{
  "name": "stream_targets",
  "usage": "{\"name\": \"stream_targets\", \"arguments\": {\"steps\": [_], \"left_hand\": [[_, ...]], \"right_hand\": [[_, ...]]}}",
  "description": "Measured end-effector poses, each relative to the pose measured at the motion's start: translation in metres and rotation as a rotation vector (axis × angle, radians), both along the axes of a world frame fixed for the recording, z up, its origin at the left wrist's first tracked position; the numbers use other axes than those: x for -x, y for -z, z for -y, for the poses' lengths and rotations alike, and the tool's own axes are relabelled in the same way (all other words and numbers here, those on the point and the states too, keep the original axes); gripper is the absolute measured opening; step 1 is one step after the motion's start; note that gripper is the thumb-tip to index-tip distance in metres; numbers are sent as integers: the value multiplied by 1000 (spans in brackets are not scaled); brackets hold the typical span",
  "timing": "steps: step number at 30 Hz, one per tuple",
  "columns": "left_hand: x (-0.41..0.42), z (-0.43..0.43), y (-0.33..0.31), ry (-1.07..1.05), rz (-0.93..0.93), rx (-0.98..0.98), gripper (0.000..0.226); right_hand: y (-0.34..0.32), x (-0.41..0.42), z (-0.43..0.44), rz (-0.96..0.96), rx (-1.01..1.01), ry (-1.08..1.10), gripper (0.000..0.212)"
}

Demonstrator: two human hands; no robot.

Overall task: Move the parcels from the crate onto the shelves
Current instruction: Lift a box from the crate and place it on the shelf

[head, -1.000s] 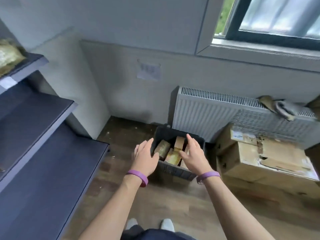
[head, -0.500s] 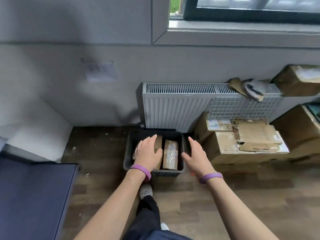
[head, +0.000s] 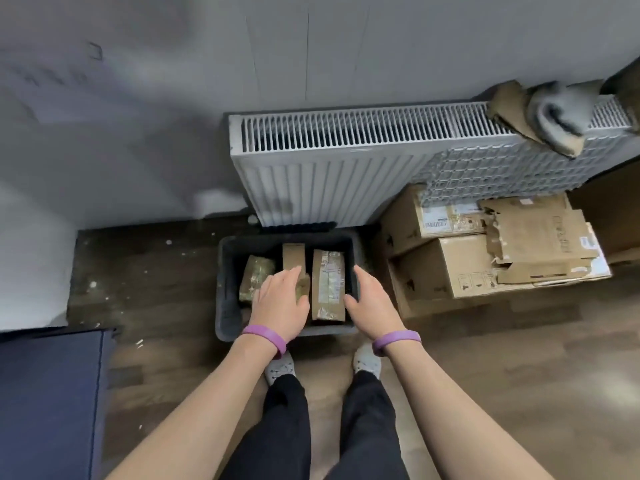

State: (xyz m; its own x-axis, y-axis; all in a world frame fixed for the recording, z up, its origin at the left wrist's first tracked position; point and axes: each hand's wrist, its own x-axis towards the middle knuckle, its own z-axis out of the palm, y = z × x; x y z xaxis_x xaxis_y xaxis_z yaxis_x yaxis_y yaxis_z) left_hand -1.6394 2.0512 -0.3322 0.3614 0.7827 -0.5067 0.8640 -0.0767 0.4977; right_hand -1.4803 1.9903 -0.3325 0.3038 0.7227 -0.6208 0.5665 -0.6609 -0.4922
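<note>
Neither hand has a hold yet, and that worries me: the taped parcel (head: 328, 285) between them looks slick, so a squeeze from flat palms could let it slip back into the crate (head: 225, 299), or drag the narrow parcel (head: 293, 255) along. The shelf (head: 52, 393) lies well left of my left wrist. My left hand (head: 280, 303) lies palm down, fingers nearly straight, over the narrow parcel's near end; contact I cannot confirm. My right hand (head: 371, 306) is spread, thumb toward the taped parcel's right edge. A wrapped parcel (head: 255, 277) sits left of my left fingers. Beyond the fingertips stands the radiator (head: 329, 168).
</note>
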Motion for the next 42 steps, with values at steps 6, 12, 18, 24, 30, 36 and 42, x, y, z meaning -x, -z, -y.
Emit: {"name": "stream_targets", "arguments": {"steps": [6, 12, 18, 24, 30, 36, 42], "left_hand": [[-32, -13, 131, 43, -136, 91, 56], [-74, -18, 313, 45, -146, 169, 57], [-87, -11, 463, -40, -70, 280, 55], [-88, -2, 537, -185, -10, 316, 76], [-97, -4, 534, -379, 87, 387, 83], [-98, 0, 440, -430, 216, 348, 81], [-87, -11, 285, -522, 213, 301, 96]], "right_hand": [[139, -29, -17, -15, 150, -104, 59], [311, -58, -32, -28, 239, -143, 61], [448, -49, -21, -87, 257, -42, 68], [519, -41, -9, -108, 254, 89, 81], [518, -46, -6, -236, 149, 142, 95], [440, -38, 0, -213, 7, 168, 102], [287, -22, -4, -161, -96, 205, 108]]}}
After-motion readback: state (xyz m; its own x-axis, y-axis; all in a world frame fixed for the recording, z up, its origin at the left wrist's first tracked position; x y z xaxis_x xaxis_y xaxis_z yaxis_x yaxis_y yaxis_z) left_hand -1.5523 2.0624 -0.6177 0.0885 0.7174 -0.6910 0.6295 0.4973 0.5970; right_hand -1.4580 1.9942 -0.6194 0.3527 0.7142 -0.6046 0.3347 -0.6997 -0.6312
